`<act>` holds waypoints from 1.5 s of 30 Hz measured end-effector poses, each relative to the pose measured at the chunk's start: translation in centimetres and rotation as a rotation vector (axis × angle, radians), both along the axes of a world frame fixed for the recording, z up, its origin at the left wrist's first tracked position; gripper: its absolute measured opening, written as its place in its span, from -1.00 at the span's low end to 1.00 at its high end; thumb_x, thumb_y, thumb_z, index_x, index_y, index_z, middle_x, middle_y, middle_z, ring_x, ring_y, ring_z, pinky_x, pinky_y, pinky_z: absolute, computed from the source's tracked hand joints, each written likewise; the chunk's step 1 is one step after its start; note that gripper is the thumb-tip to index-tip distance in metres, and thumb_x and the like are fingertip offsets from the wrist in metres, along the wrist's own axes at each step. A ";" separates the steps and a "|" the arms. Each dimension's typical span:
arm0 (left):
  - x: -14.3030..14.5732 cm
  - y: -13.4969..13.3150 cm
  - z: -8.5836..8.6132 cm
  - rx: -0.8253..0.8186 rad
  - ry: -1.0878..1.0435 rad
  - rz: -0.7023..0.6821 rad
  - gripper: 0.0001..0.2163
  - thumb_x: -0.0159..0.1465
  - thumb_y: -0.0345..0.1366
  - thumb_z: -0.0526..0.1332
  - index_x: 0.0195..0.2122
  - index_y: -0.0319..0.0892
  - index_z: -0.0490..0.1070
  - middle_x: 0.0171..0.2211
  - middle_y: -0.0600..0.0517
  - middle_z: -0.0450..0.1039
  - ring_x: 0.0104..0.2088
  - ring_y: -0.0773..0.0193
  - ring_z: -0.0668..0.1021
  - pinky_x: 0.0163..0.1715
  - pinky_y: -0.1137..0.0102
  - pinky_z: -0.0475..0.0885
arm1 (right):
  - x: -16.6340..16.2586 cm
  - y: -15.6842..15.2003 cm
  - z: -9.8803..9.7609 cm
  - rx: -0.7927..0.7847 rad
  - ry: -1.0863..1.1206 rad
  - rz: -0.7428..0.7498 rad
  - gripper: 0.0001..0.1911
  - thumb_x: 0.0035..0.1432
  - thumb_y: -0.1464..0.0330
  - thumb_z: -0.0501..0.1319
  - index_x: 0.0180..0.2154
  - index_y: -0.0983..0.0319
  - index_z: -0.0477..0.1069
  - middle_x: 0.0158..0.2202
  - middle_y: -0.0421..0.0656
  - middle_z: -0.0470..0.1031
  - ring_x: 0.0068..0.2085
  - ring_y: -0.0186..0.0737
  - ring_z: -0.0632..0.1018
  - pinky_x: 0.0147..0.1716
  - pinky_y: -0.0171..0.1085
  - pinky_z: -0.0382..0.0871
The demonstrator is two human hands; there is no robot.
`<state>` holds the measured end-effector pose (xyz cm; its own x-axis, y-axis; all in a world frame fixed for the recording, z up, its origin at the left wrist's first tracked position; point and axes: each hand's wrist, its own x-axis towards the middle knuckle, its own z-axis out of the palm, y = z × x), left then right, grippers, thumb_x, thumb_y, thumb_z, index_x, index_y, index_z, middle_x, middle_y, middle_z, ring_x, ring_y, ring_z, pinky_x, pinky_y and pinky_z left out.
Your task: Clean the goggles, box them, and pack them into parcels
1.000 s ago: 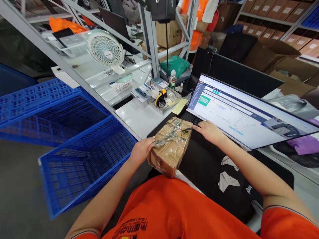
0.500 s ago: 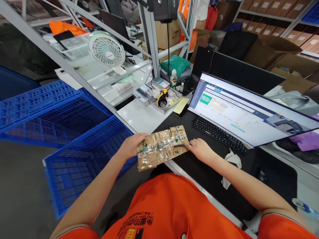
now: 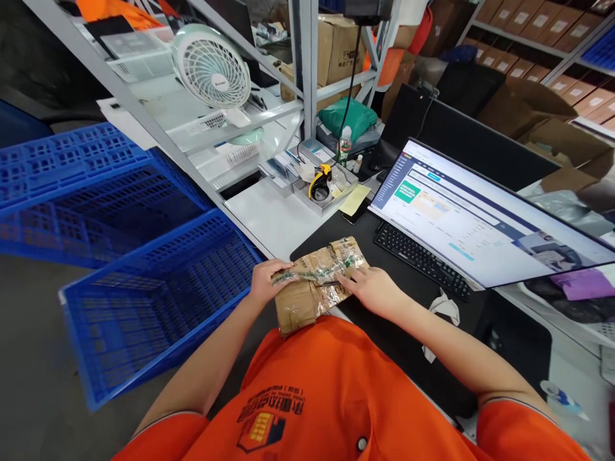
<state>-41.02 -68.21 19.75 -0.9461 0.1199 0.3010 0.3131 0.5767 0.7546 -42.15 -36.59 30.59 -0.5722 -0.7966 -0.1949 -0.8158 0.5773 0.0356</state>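
Observation:
A flat cardboard parcel (image 3: 303,301), wrapped in shiny clear tape with green print, lies tilted across the desk's front edge, close against my body. My left hand (image 3: 270,280) grips its left end, fingers on top. On the right part of the parcel, my right hand (image 3: 372,289) has its fingers bent onto the taped face. A thin dark strip (image 3: 330,283) shows at those fingertips; whether it is a tool or a slit I cannot tell. Beyond the parcel are a keyboard (image 3: 418,259) and a lit monitor (image 3: 480,221).
Blue plastic crates (image 3: 158,301) stand at the left. A grey tray (image 3: 331,198) holds a yellow-black tape dispenser (image 3: 321,182); a bottle (image 3: 344,146) is behind it. A fan (image 3: 211,67) sits past the metal frame. Crumpled white paper (image 3: 444,307) and a mouse (image 3: 494,338) lie at right.
The parcel has come nearer my body, its lower edge now against my shirt. My right fingers have slid further left over its taped face. The camera view has shifted slightly.

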 end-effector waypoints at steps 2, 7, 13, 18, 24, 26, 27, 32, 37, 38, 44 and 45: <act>-0.4 0.0 0.2 0.010 -0.020 0.004 -0.53 0.18 0.20 0.29 -0.30 -0.16 0.64 -0.31 -0.13 0.67 -0.31 0.10 0.67 -0.27 0.29 0.55 | -0.1 -1.4 0.1 0.037 0.024 -0.030 -0.59 0.38 0.44 0.02 0.21 0.25 0.33 -0.09 0.06 0.54 -0.15 -0.11 0.54 -0.26 -0.21 0.27; -0.2 0.2 0.2 0.021 -0.047 0.043 -0.60 0.20 0.12 0.29 -0.36 -0.15 0.62 -0.36 -0.08 0.67 -0.35 0.13 0.67 -0.29 0.32 0.53 | 0.3 -2.9 1.5 0.109 0.043 -0.073 -0.58 0.35 0.45 0.02 0.20 0.28 0.34 -0.11 0.10 0.54 -0.16 -0.03 0.56 -0.30 -0.18 0.28; 0.1 0.6 0.2 -0.002 -0.050 0.071 -0.62 0.22 0.08 0.28 -0.37 -0.16 0.62 -0.37 -0.07 0.66 -0.37 0.15 0.65 -0.32 0.34 0.52 | -0.1 -4.0 2.8 0.157 0.049 -0.032 -0.61 0.35 0.48 0.00 0.13 0.29 0.40 -0.18 0.08 0.55 -0.21 -0.03 0.57 -0.35 -0.19 0.25; 0.2 0.6 0.0 0.002 -0.023 0.044 -0.60 0.20 0.12 0.28 -0.35 -0.16 0.62 -0.33 -0.09 0.67 -0.32 0.12 0.67 -0.27 0.31 0.54 | -1.6 -3.0 3.1 0.182 0.024 -0.024 -0.66 0.33 0.48 0.05 0.06 0.24 0.44 -0.22 0.05 0.55 -0.23 -0.09 0.57 -0.38 -0.23 0.19; 0.3 0.4 -0.2 -0.015 0.029 -0.013 -0.54 0.18 0.19 0.26 -0.27 -0.15 0.61 -0.25 -0.14 0.67 -0.23 0.06 0.68 -0.18 0.22 0.57 | -2.6 -1.7 3.4 0.246 0.039 -0.059 -0.67 0.31 0.52 0.04 0.01 0.27 0.47 -0.26 0.08 0.56 -0.26 -0.08 0.58 -0.41 -0.24 0.19; 0.3 0.4 -0.2 -0.026 0.033 -0.018 -0.54 0.18 0.18 0.25 -0.26 -0.16 0.61 -0.24 -0.14 0.67 -0.22 0.06 0.68 -0.17 0.22 0.58 | -2.7 -1.5 3.5 0.256 0.036 -0.049 -0.66 0.32 0.51 0.03 0.02 0.27 0.47 -0.25 0.08 0.56 -0.26 -0.06 0.59 -0.42 -0.25 0.21; 0.3 0.4 -0.2 -0.033 0.041 -0.022 -0.55 0.18 0.16 0.26 -0.25 -0.16 0.60 -0.24 -0.14 0.67 -0.22 0.06 0.68 -0.16 0.21 0.58 | -2.7 -1.4 3.5 0.258 0.033 -0.053 -0.66 0.31 0.51 0.03 0.02 0.28 0.47 -0.25 0.10 0.56 -0.26 -0.05 0.60 -0.42 -0.24 0.22; 0.3 0.6 0.0 -0.057 0.090 -0.040 -0.63 0.18 0.06 0.30 -0.23 -0.15 0.60 -0.22 -0.15 0.66 -0.19 0.05 0.68 -0.13 0.19 0.58 | -2.6 -0.4 3.9 0.333 -0.004 -0.172 -0.70 0.28 0.53 0.06 -0.06 0.30 0.51 -0.24 0.12 0.58 -0.23 -0.03 0.62 -0.42 -0.25 0.28; 0.4 0.4 -0.2 -0.020 0.105 -0.023 -0.62 0.19 0.07 0.29 -0.24 -0.17 0.60 -0.24 -0.16 0.66 -0.21 0.06 0.68 -0.16 0.21 0.57 | -3.0 2.2 4.1 0.359 0.033 -0.218 -0.67 0.27 0.55 0.08 0.00 0.26 0.49 -0.24 0.06 0.56 -0.25 -0.11 0.61 -0.41 -0.29 0.22; 0.4 0.4 -0.3 -0.010 0.106 -0.020 -0.60 0.19 0.08 0.30 -0.24 -0.18 0.60 -0.25 -0.16 0.66 -0.23 0.07 0.68 -0.19 0.23 0.57 | -3.0 2.9 4.2 0.348 0.045 -0.213 -0.65 0.27 0.55 0.09 0.02 0.25 0.48 -0.24 0.04 0.56 -0.26 -0.12 0.60 -0.41 -0.29 0.20; -0.2 0.8 -0.1 0.035 0.000 0.069 -0.62 0.19 0.07 0.32 -0.37 -0.20 0.60 -0.36 -0.10 0.66 -0.36 0.15 0.66 -0.30 0.35 0.50 | -2.1 5.8 4.1 0.161 0.072 -0.184 -0.56 0.32 0.48 0.08 0.18 0.14 0.41 -0.30 -0.08 0.51 -0.29 -0.21 0.54 -0.40 -0.28 0.16; -0.3 0.9 0.1 0.030 -0.011 0.072 -0.62 0.18 0.07 0.32 -0.38 -0.19 0.60 -0.37 -0.08 0.66 -0.36 0.16 0.65 -0.31 0.37 0.49 | -1.7 5.7 4.0 0.123 0.068 -0.162 -0.55 0.33 0.47 0.07 0.20 0.14 0.39 -0.30 -0.09 0.51 -0.30 -0.22 0.53 -0.39 -0.28 0.18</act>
